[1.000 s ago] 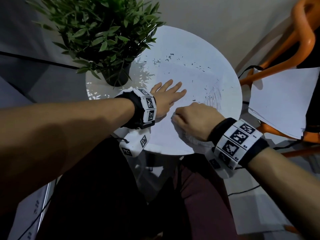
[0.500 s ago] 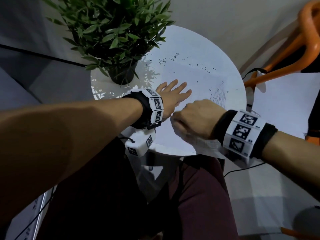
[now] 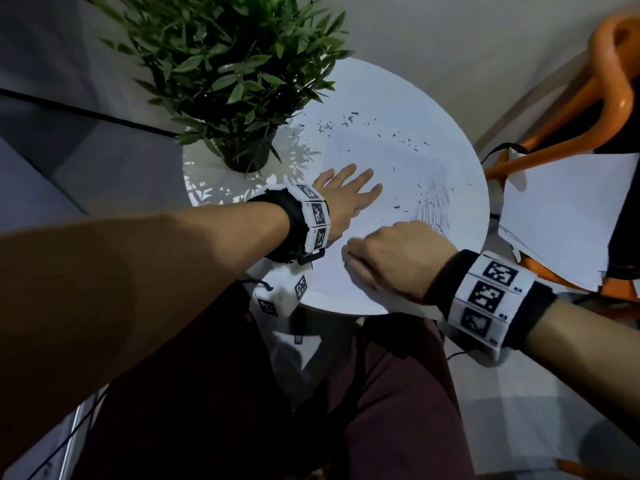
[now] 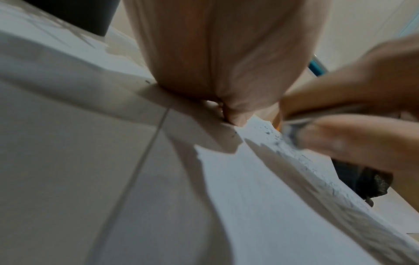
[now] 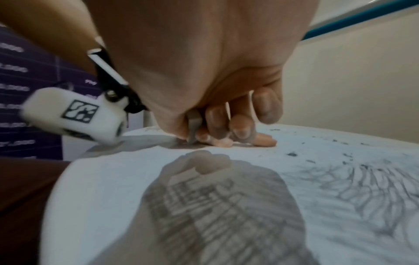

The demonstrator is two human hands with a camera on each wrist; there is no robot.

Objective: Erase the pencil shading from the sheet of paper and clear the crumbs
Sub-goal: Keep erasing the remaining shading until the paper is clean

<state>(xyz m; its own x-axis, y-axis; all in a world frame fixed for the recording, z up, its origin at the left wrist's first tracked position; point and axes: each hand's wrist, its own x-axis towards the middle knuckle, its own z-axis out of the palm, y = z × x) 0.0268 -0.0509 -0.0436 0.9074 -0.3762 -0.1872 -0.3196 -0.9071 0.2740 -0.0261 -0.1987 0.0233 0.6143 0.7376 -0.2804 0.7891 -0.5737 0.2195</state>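
A white sheet of paper point(image 3: 374, 161) lies on a round white table point(image 3: 398, 88). Pencil shading point(image 3: 434, 206) marks its right side, and dark eraser crumbs point(image 3: 346, 124) are scattered over the far part. My left hand point(image 3: 346, 192) lies flat on the paper, fingers spread. My right hand point(image 3: 384, 254) is curled at the sheet's near edge. In the right wrist view this hand point(image 5: 215, 116) grips a grey eraser point(image 5: 192, 125) whose tip touches the paper, with shading point(image 5: 226, 206) in front of it. The left wrist view shows my flat left hand point(image 4: 226, 53) and the blurred right hand point(image 4: 351, 122).
A potted green plant point(image 3: 242, 81) stands on the table's far left, close to my left hand. To the right is an orange chair point(image 3: 595, 98) carrying a stack of white sheets point(image 3: 561, 216). My lap is just below the table's near rim point(image 3: 332, 304).
My right forearm swung out to the right and back while the hand stayed at the sheet's near edge. My left hand stayed flat on the paper.
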